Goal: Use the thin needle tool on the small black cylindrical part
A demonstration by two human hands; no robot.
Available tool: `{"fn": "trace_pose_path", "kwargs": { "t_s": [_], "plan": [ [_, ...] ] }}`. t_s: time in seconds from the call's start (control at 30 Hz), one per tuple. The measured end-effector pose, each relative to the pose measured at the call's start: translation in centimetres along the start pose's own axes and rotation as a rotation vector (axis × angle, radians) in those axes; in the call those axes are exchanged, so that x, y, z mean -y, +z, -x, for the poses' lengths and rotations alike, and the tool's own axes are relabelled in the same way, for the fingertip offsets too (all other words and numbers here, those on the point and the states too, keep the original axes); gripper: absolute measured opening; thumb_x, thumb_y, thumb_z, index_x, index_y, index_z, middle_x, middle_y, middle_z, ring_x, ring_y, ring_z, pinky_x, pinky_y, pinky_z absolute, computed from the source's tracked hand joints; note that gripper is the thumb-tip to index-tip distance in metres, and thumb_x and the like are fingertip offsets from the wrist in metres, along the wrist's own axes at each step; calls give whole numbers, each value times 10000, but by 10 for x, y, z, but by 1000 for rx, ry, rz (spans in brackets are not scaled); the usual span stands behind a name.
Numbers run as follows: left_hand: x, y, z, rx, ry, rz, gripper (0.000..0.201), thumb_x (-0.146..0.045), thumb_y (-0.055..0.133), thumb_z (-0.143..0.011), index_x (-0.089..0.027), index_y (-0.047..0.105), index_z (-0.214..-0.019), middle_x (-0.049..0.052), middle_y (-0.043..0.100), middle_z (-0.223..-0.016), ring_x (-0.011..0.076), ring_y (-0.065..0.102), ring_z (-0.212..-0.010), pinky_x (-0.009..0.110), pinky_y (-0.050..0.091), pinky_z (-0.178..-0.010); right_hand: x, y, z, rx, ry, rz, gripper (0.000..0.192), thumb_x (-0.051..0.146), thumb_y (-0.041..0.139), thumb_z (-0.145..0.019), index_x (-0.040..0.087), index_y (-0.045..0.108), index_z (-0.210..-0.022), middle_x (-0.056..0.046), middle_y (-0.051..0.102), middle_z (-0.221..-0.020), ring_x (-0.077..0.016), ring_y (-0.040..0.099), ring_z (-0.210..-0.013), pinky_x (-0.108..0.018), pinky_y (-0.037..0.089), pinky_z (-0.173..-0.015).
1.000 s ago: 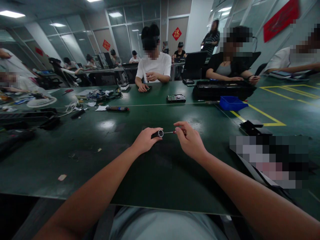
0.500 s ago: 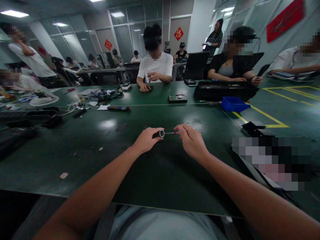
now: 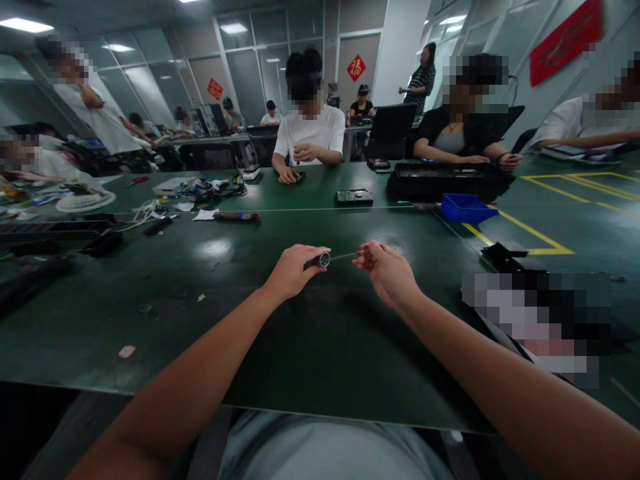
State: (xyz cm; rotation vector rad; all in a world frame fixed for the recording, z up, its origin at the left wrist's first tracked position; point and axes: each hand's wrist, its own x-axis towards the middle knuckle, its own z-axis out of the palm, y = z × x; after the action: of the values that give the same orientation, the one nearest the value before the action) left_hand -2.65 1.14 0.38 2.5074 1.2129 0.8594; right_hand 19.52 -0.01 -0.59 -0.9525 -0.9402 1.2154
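My left hand is closed around a small dark cylinder, whose pale-rimmed round end faces me. To its right, my right hand pinches a thin screwdriver, with a bit of red showing at the fingers. The slender metal shaft points left toward the cylinder and is slightly blurred. Whether its tip touches the cylinder I cannot tell. Both hands are held above the green tabletop.
A circuit-board device lies ahead, with a blue scoop-like bin and a long black housing to its right. A pen-like tool and cables lie left. Co-workers sit across the table.
Both hands have risen slightly. My right hand has turned, its fingers curling more, and the screwdriver's shaft now slants up toward the right instead of lying level.
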Motion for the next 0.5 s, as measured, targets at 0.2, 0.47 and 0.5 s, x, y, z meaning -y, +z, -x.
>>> {"fn": "trace_pose_path", "kwargs": {
  "t_s": [0.2, 0.47, 0.5],
  "plan": [
    [7, 2, 0, 65, -47, -80, 379, -321, 654, -920, -258, 630, -1293, 45, 692, -1226, 239, 598, -1113, 418, 421, -998, -4, -1, -1, -83, -39, 162, 261, 477, 632, -853, 224, 609, -792, -11, 620, -732, -157, 576, -643, -328, 505, -637],
    [1, 2, 1, 23, -174, 55, 317, -280, 671, -889, -202, 659, -1196, 78, 678, -1168, 250, 607, -1067, 403, 454, -963, 2, -2, 7, -147, -204, 297, 219, 434, 561, -916, 228, 610, -858, -7, 629, -765, -153, 578, -675, -336, 492, -675],
    [0, 2, 1, 5, -191, 102, 308, -270, 669, -887, -192, 654, -1185, 82, 670, -1174, 247, 606, -1075, 395, 454, -970, 3, -3, 7, -154, -229, 302, 223, 439, 555, -922, 230, 612, -872, -8, 633, -778, -154, 583, -687, -340, 497, -687]
  ]
}}
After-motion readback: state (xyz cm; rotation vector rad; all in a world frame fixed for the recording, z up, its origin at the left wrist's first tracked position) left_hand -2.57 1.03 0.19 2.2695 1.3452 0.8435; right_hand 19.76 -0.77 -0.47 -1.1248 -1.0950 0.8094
